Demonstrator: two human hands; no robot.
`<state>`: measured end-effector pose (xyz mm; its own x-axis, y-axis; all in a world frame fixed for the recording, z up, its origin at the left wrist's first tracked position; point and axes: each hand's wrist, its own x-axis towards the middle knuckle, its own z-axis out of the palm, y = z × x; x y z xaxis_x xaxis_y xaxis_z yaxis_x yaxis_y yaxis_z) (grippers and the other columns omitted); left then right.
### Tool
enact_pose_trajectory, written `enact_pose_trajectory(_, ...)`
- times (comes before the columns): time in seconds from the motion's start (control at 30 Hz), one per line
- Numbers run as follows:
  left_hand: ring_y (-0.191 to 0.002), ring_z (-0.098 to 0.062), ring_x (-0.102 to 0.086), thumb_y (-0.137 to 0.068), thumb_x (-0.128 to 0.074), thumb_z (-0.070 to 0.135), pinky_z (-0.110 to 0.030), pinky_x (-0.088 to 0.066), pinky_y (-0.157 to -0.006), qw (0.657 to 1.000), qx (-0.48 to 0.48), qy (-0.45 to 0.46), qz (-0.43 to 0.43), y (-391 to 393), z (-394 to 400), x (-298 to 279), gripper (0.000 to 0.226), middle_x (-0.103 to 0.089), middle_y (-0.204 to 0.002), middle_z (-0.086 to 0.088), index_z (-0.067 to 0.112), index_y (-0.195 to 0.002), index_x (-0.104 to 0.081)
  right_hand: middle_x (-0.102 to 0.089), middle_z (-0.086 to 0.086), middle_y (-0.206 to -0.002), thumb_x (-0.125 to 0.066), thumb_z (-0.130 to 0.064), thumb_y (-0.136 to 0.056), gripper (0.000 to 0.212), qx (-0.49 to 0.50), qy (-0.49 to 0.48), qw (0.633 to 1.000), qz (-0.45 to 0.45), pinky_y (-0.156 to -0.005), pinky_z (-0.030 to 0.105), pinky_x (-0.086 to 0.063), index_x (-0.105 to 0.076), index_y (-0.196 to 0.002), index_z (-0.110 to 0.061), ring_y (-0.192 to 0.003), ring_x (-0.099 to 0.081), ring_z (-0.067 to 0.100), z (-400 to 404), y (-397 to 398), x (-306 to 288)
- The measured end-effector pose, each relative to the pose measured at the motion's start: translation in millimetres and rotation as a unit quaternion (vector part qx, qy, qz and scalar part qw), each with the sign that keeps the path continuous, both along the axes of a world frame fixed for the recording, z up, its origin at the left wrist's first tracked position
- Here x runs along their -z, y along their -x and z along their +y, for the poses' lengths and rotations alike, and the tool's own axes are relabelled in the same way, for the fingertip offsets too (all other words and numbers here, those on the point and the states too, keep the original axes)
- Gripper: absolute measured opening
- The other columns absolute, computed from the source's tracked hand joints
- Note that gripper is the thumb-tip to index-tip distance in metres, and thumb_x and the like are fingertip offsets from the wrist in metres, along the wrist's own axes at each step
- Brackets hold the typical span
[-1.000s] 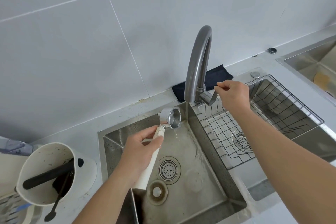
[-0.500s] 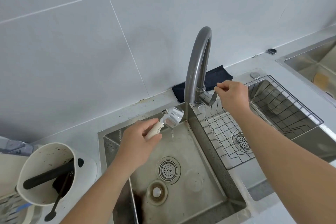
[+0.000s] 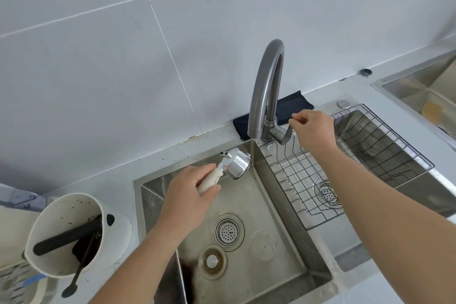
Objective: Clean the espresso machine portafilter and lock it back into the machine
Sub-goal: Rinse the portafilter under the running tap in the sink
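My left hand (image 3: 187, 197) grips the cream handle of the portafilter (image 3: 235, 163) over the left sink basin (image 3: 271, 249). Its shiny metal head is tipped on its side, the underside facing me, just below the grey arched faucet (image 3: 265, 91). My right hand (image 3: 313, 128) rests with pinched fingers on the faucet lever (image 3: 283, 134). No water stream is visible from the spout. The espresso machine is out of view.
A white knock box (image 3: 76, 234) with a black bar and a dark brush stands at the left of the sink. A wire rack (image 3: 345, 170) sits over the right basin. A dark cloth (image 3: 288, 108) lies behind the faucet. Another steel sink (image 3: 424, 91) is at far right.
My left hand turned the portafilter from basket-up to tipped on its side and slid up the handle toward the head. My right hand stayed on the faucet lever.
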<state>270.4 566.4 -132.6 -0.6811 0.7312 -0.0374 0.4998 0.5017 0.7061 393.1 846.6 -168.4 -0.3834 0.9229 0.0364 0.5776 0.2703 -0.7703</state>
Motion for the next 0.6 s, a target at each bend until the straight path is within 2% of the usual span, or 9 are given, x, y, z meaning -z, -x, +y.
enact_pose_trajectory(0.13,-0.09,-0.004,-0.06,-0.082,-0.074,0.02,-0.025,-0.049,-0.081,1.0,-0.006,-0.004,-0.005,-3.0,-4.4,-2.5,0.042,-0.062,-0.098,0.013,0.031,-0.121,-0.066,-0.066,-0.003,-0.09,-0.062,-0.022,-0.093,0.03,-0.013,0.022,1.0,-0.011,-0.068,0.024,-0.049,-0.071,-0.12,-0.011,-0.076,-0.064,0.017,-3.1,-3.8,-3.5)
enact_pose_trajectory(0.23,-0.089,-0.004,-0.062,-0.083,-0.073,0.021,-0.026,-0.052,-0.081,0.999,-0.024,-0.011,-0.033,-7.1,-8.3,-4.8,0.04,-0.065,-0.098,0.012,0.034,-0.12,-0.066,-0.069,-0.001,-0.104,-0.058,-0.025,-0.094,0.038,-0.032,0.061,0.997,-0.025,-0.06,0.024,-0.049,-0.064,-0.13,-0.018,-0.07,-0.061,0.014,-5.2,-7.8,-9.7)
enact_pose_trajectory(0.27,-0.089,-0.003,-0.063,-0.083,-0.072,0.022,-0.027,-0.053,-0.082,0.998,-0.032,-0.015,-0.047,-8.8,-9.6,-5.6,0.039,-0.066,-0.099,0.012,0.037,-0.119,-0.066,-0.07,0.002,-0.113,-0.057,-0.026,-0.093,0.041,-0.04,0.072,0.996,-0.033,-0.062,0.026,-0.051,-0.061,-0.134,-0.021,-0.075,-0.063,0.015,-6.8,-9.4,-12.2)
enact_pose_trajectory(0.33,-0.088,-0.001,-0.065,-0.084,-0.071,0.023,-0.026,-0.054,-0.081,0.996,-0.049,-0.02,-0.076,-12.9,-11.7,-7.0,0.038,-0.068,-0.098,0.014,0.039,-0.118,-0.065,-0.064,0.006,-0.132,-0.056,-0.028,-0.094,0.049,-0.051,0.082,0.994,-0.048,-0.071,0.032,-0.055,-0.052,-0.143,-0.024,-0.096,-0.066,0.019,-11.2,-13.0,-17.8)
enact_pose_trajectory(0.4,-0.087,0.0,-0.065,-0.085,-0.069,0.024,-0.024,-0.054,-0.078,0.992,-0.067,-0.029,-0.103,-16.7,-14.5,-7.9,0.037,-0.069,-0.097,0.017,0.038,-0.119,-0.065,-0.055,0.005,-0.143,-0.055,-0.027,-0.096,0.055,-0.055,0.09,0.993,-0.045,-0.082,0.036,-0.056,-0.042,-0.149,-0.023,-0.122,-0.058,0.018,-21.2,-17.2,-24.6)
enact_pose_trajectory(0.43,-0.088,-0.001,-0.066,-0.085,-0.069,0.024,-0.023,-0.053,-0.077,0.99,-0.076,-0.035,-0.116,-18.2,-15.4,-8.2,0.037,-0.069,-0.098,0.018,0.037,-0.119,-0.065,-0.054,0.006,-0.145,-0.055,-0.027,-0.096,0.056,-0.052,0.097,0.993,-0.039,-0.082,0.036,-0.055,-0.04,-0.15,-0.023,-0.127,-0.054,0.018,-26.4,-19.7,-26.4)
enact_pose_trajectory(0.53,-0.088,-0.008,-0.068,-0.086,-0.068,0.025,-0.027,-0.053,-0.074,0.98,-0.103,-0.066,-0.154,-22.6,-19.7,-6.6,0.034,-0.07,-0.099,0.015,0.037,-0.118,-0.067,-0.059,0.013,-0.138,-0.055,-0.027,-0.096,0.048,-0.049,0.113,0.992,-0.041,-0.077,0.036,-0.054,-0.05,-0.143,-0.018,-0.121,-0.059,0.026,-51.6,-29.3,-33.0)
enact_pose_trajectory(0.6,-0.086,-0.014,-0.07,-0.086,-0.067,0.025,-0.028,-0.051,-0.07,0.972,-0.12,-0.089,-0.181,-26.6,-21.9,-5.8,0.03,-0.072,-0.096,0.012,0.042,-0.112,-0.069,-0.063,0.011,-0.134,-0.056,-0.026,-0.096,0.039,-0.056,0.128,0.989,-0.043,-0.089,0.036,-0.052,-0.059,-0.134,-0.016,-0.12,-0.06,0.031,-71.7,-38.3,-31.7)
